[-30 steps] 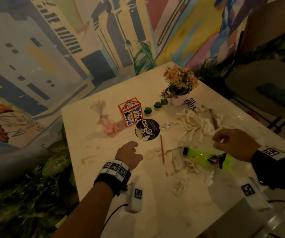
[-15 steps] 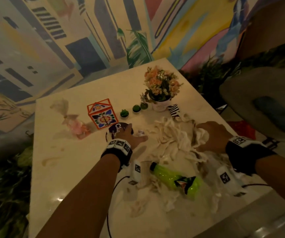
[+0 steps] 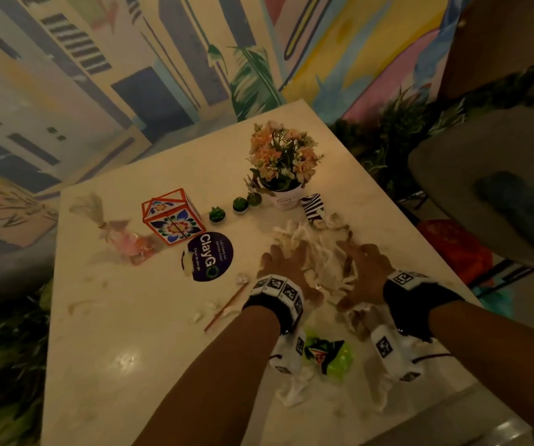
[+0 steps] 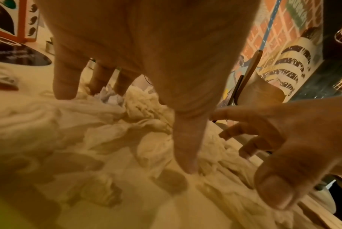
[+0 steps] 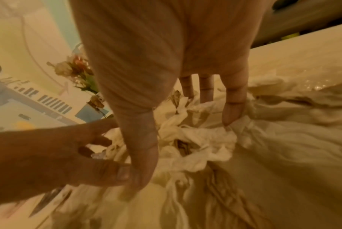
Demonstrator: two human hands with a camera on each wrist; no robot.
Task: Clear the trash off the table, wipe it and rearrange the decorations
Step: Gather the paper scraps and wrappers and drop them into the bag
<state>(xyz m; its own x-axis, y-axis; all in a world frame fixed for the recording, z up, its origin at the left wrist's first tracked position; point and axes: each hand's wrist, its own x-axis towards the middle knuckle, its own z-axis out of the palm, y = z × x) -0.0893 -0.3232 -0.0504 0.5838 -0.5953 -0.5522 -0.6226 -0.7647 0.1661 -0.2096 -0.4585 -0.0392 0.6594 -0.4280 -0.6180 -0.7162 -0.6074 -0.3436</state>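
A heap of crumpled white tissues [image 3: 320, 252] lies right of centre on the pale table [image 3: 137, 365]. My left hand [image 3: 286, 263] rests on its left side, with the thumb [image 4: 187, 147] and spread fingers pressing straight down into the paper [image 4: 87, 139]. On the right side, my right hand [image 3: 363, 268] digs its fingers [image 5: 234, 105] and thumb into the tissues [image 5: 201, 139]. Neither hand has closed round anything. A lime-green bottle [image 3: 333, 355] lies between my wrists. More tissue scraps [image 3: 291, 391] lie near the front edge.
A flower pot [image 3: 286, 194], three small green cacti [image 3: 240, 204], a zebra-striped item [image 3: 313, 209], a patterned orange box [image 3: 172, 217], a pink pouch [image 3: 124, 239] and a dark round ClayGo disc [image 3: 209, 255] stand behind. A thin stick [image 3: 227, 305] lies left of my wrist. A chair [image 3: 490, 175] is right.
My left hand has moved right, from beside the dark disc onto the tissue heap. The right hand has slid in on the heap's other side. The bottle now lies under my wrists.
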